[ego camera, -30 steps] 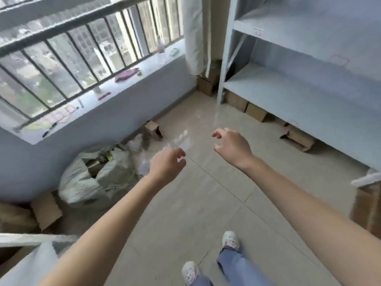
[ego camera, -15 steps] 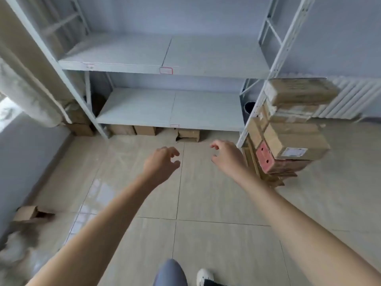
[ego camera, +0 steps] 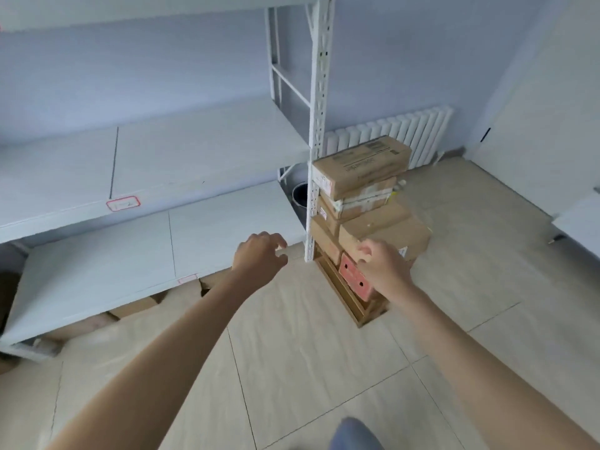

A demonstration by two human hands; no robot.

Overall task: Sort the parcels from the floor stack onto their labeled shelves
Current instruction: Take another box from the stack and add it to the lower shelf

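Note:
A stack of cardboard parcels point(ego camera: 363, 203) stands on the floor beside the white shelf post point(ego camera: 316, 141). A long brown box point(ego camera: 360, 167) tops it, and a red box point(ego camera: 354, 280) sits low in the pile. My right hand point(ego camera: 381, 269) hovers in front of the stack's lower boxes, fingers loosely curled, holding nothing. My left hand point(ego camera: 259, 258) hangs in the air left of the post, fingers relaxed and empty. The white shelves point(ego camera: 201, 151) carry red-framed labels point(ego camera: 123, 203) on their front edges.
A white radiator point(ego camera: 399, 131) lines the wall behind the stack. A dark bucket point(ego camera: 300, 196) sits behind the post. Flattened cardboard point(ego camera: 130, 308) lies under the lowest shelf. Beige tiled floor point(ego camera: 324, 368) spreads in front. A white ledge point(ego camera: 578, 219) juts in at right.
The view has swung right from the window to the shelves and onto the parcel stack, which is closer now. Both hands stay raised and empty; the right one has neared the stack.

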